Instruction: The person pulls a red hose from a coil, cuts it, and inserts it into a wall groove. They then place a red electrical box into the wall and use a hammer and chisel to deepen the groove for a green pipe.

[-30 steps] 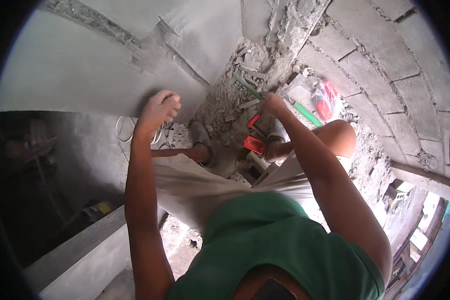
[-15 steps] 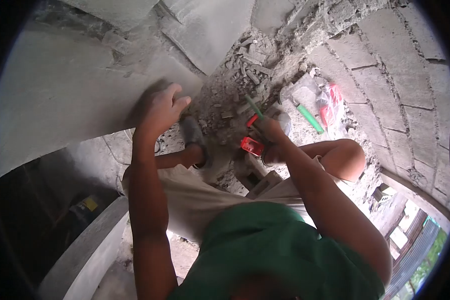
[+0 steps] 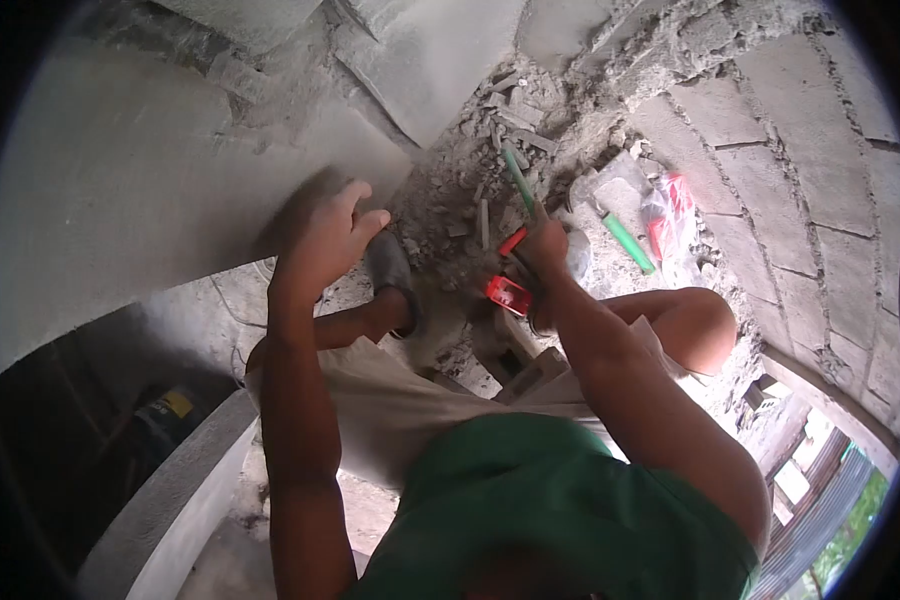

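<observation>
My right hand (image 3: 545, 248) is closed around a slim green stick-like tool (image 3: 519, 181), whose far end points at the rubble (image 3: 526, 118). What kind of tool it is I cannot tell. A red piece (image 3: 512, 240) shows right beside that hand, and a red, hollow-looking object (image 3: 508, 295) lies nearer my body, by my foot. My left hand (image 3: 332, 235) is at the smooth grey concrete surface (image 3: 170, 170), thumb and fingers apart, holding nothing.
A green-handled tool (image 3: 628, 243) lies on the ground to the right, next to a clear plastic bag (image 3: 673, 225) with something red inside. A block wall (image 3: 790, 190) rises on the right. Hollow block pieces (image 3: 535, 375) sit between my legs. A dark container with a yellow label (image 3: 175, 405) stands at lower left.
The green tool in my right hand has moved away from my body, its far end now over the rubble. My left hand stays at the concrete; the view has shifted slightly.
</observation>
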A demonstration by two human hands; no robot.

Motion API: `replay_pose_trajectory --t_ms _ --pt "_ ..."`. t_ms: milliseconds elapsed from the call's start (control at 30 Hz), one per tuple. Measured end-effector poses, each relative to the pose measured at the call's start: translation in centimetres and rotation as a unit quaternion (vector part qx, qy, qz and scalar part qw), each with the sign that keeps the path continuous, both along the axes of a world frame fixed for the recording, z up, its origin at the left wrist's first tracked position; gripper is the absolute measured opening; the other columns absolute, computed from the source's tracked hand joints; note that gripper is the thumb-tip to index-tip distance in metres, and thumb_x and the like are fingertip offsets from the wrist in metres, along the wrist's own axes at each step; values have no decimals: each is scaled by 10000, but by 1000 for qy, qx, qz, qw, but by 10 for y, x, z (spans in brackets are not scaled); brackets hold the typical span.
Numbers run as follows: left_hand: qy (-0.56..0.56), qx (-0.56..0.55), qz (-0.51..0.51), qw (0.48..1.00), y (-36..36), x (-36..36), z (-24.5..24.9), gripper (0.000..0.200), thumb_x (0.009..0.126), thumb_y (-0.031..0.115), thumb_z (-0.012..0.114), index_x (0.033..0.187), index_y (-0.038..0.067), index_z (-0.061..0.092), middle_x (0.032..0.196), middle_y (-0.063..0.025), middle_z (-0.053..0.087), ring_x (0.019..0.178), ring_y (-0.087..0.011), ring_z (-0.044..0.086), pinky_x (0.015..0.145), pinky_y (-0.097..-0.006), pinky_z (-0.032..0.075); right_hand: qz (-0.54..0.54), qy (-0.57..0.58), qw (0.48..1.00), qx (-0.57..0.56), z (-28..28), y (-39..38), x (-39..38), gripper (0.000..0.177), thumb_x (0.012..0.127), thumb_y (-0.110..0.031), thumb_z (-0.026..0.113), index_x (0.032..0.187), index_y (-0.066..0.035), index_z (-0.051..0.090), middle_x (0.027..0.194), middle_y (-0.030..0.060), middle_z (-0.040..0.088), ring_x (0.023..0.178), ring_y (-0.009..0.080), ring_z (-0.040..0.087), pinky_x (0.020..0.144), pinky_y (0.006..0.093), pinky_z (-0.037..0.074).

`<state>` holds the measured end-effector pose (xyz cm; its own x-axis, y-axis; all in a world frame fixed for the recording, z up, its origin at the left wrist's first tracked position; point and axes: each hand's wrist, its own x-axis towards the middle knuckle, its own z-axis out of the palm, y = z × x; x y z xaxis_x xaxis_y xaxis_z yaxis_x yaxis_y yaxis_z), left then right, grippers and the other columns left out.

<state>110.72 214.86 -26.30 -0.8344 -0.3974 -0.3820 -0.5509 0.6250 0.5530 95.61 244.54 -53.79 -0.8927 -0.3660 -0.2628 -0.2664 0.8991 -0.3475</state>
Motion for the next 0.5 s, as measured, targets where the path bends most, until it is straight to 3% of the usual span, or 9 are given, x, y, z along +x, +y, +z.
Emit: replay_pose_trajectory --t_ms 33,100,233,300,333,400,467,500 --pt "-4 -2 0 1000 -1 -3 3 463 899 312 660 1251 23 579 985 -216 677 909 -331 652 839 -406 489 0 -4 1000 -2 6 -10 1 393 963 -203 498 1345 -132 553 983 208 632 869 405 656 752 511 517" --pt "-43 17 2 999 0 -3 7 461 901 312 660 1249 21 577 979 -206 669 901 -317 643 830 -403 489 -26 66 991 -113 10 -16 11 412 960 -197 500 1366 -139 545 994 200 634 887 398 656 751 499 515" --pt "7 -13 -19 1000 0 -1 5 462 900 313 662 1250 23 576 963 -196 661 897 -318 638 827 -405 489 -59 61 994 -65 -6 -4 -11 374 950 -217 529 1309 -126 577 913 189 632 829 408 649 746 488 510" --pt "-32 23 3 999 3 -5 18 465 901 315 660 1252 22 575 970 -202 663 914 -330 642 833 -410 491 -98 -164 980 -52 -21 3 -23 314 933 -200 532 1225 -110 606 880 183 648 805 410 652 731 478 509" --pt "-31 24 5 999 3 -4 17 465 901 315 660 1252 22 575 970 -202 663 914 -330 642 833 -410 491 -97 -163 980 -52 -26 2 -19 314 933 -200 532 1225 -110 606 880 183 648 805 410 652 731 478 509" --pt "-19 15 -1 1000 3 -1 11 467 902 313 656 1254 17 574 972 -204 667 914 -336 646 833 -414 491 -5 -124 985 -121 -36 0 2 283 912 -206 545 1166 -97 608 848 198 669 825 402 666 713 481 515" --pt "13 -8 -18 1000 2 1 2 450 906 317 647 1233 16 578 952 -198 665 902 -348 642 823 -425 488 192 -114 973 -65 -113 17 29 345 886 -230 580 1203 -96 594 876 217 687 855 394 677 699 486 524" --pt "40 -33 -29 998 1 1 0 434 909 321 638 1211 14 583 932 -191 663 890 -359 639 814 -436 485 195 -108 973 -64 -94 9 39 345 886 -230 580 1203 -96 594 876 217 687 855 394 677 699 486 524"
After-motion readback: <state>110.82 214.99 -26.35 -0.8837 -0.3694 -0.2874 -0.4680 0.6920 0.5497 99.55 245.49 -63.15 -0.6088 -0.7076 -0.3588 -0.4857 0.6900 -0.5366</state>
